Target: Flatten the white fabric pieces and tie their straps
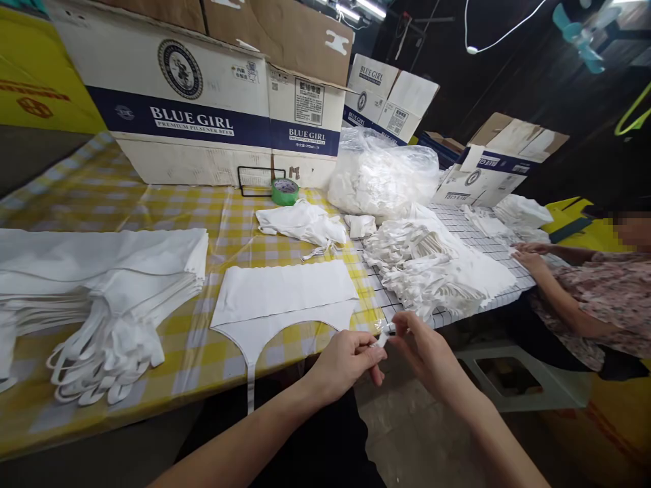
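Observation:
A white camisole-like garment (287,295) lies flat on the table in front of me, one thin strap hanging over the near edge. Past its right end, my left hand (346,366) is closed in a pinch on a white strap (382,337). Close beside it, my right hand (420,346) has its fingers closed at the strap's other side, with a small shiny clear bit there too small to name. Whether this strap joins the flat garment is hidden behind my left hand.
A stack of white garments (147,278) lies left. Behind are a crumpled white garment (305,224), green tape (285,192), a large carton (203,129) and a clear bag (384,173). White piles (432,261) cover the right table, where another person (584,291) sits.

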`<state>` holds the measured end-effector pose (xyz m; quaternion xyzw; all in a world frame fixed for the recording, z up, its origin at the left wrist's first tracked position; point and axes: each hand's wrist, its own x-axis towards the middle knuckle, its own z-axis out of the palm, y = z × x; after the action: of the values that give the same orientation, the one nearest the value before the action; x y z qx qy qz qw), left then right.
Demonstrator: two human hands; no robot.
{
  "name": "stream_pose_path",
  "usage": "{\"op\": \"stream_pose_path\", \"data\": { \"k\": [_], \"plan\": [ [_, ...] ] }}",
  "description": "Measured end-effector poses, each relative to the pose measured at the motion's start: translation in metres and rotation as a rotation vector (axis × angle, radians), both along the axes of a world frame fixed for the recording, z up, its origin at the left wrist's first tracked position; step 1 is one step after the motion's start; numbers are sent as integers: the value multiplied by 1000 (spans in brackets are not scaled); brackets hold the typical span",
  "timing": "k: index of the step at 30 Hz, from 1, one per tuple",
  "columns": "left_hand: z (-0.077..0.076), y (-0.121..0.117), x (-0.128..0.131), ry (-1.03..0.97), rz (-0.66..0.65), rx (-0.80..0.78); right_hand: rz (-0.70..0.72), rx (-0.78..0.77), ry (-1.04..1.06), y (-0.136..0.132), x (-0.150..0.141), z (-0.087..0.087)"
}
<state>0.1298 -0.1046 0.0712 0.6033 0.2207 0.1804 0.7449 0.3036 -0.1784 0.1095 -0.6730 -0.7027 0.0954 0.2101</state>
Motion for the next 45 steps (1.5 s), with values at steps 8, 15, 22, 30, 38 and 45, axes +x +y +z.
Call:
{"op": "stream_pose_path", "data": {
  "k": [8, 15, 22, 30, 38, 45],
  "plan": [
    [-16, -2, -1, -85, 91, -122, 87, 310, -312, 14, -20, -58],
    [-31, 48, -19, 327, 315, 564, -87, 230, 105, 38, -24, -73],
    [-56, 100, -28, 642, 166, 1246, -86, -102, 676, 80, -34, -87],
    [-68, 116, -25, 544, 232, 1102, -67, -101, 598, 116, -35, -96],
    [-71, 130, -27, 416, 269, 838, -14, -52, 415, 138, -41, -99],
    [-64, 130, -28, 412, 263, 758, 54, -108, 401, 140, -34, -95]
  ]
}}
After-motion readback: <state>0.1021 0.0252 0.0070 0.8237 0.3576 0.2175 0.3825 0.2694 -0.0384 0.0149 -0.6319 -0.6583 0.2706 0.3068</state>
